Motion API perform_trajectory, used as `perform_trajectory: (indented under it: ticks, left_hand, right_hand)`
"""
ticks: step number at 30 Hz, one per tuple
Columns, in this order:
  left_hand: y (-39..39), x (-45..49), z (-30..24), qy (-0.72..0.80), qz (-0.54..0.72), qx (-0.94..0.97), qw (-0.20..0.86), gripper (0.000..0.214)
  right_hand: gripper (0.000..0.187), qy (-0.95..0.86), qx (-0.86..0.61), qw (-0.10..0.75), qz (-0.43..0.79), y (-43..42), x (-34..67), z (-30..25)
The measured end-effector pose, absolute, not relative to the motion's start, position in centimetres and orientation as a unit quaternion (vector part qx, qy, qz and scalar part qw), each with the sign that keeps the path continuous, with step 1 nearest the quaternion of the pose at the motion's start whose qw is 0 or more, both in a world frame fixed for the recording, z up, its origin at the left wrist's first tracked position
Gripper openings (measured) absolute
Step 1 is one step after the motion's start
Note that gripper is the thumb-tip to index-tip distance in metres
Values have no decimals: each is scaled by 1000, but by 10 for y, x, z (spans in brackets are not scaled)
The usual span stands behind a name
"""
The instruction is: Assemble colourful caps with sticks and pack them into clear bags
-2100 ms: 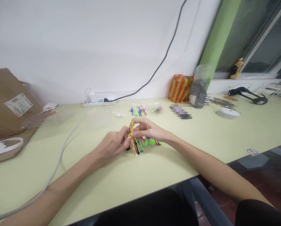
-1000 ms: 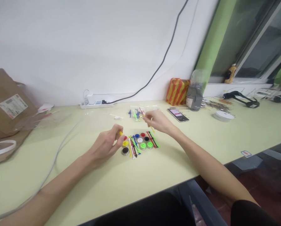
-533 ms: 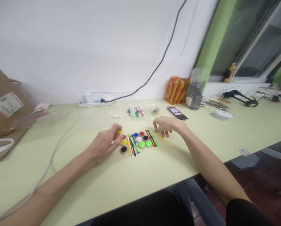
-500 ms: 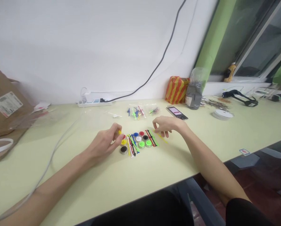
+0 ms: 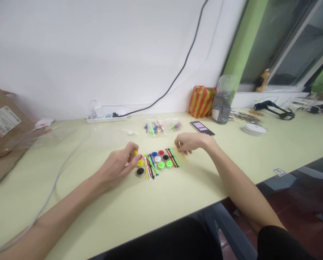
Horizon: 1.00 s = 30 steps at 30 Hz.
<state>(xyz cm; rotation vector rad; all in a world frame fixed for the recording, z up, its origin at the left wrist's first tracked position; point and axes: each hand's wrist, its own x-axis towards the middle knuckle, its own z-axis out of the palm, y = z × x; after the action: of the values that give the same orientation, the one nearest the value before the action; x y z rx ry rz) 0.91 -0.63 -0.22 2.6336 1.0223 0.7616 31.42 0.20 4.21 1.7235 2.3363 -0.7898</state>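
Observation:
My left hand is closed in a pinch around a small yellow plastic piece, just above the left end of the coloured parts. My right hand pinches a slim yellow arrow spinner at the right end. Between the hands lie round bases with coloured caps, among them a black one, a white one and a green one. Several arrow spinners lie slanted in a left group. Red, black and green ones form a right group. My left fingers partly hide a red cap.
Clear bags of spinner parts lie behind, near a phone. A striped bag, a grey pouch and a white spool stand at the right. A pale cable crosses the left side by a paper bag.
My right hand has taken hold of the yellow arrow spinner and shifted it up and left beside the right group. My left hand keeps its pinch. The view has moved slightly.

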Motion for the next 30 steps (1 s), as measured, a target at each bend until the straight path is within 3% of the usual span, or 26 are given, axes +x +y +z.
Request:
perform_trajectory:
  ticks: [16, 21, 23, 28, 30]
  left_hand:
    - [-6, 9, -4, 335, 248, 903, 107, 15]
    - [-8, 10, -2, 336, 248, 902, 108, 16]
    - [-8, 10, -3, 337, 258, 899, 106, 16]
    - [-6, 12, -7, 334, 302, 889, 85, 17]
    - [-4, 13, -9, 315, 324, 889, 76, 18]
  right_hand:
    - [9, 806, 521, 62, -274, -5, 296, 39]
    - [18, 799, 526, 54, -285, -4, 299, 39]
    - [23, 813, 513, 6, -277, -5, 298, 41]
    - [26, 818, 367, -268, -352, -14, 270, 40]
    - [30, 788, 332, -335, -396, -19, 253, 33]
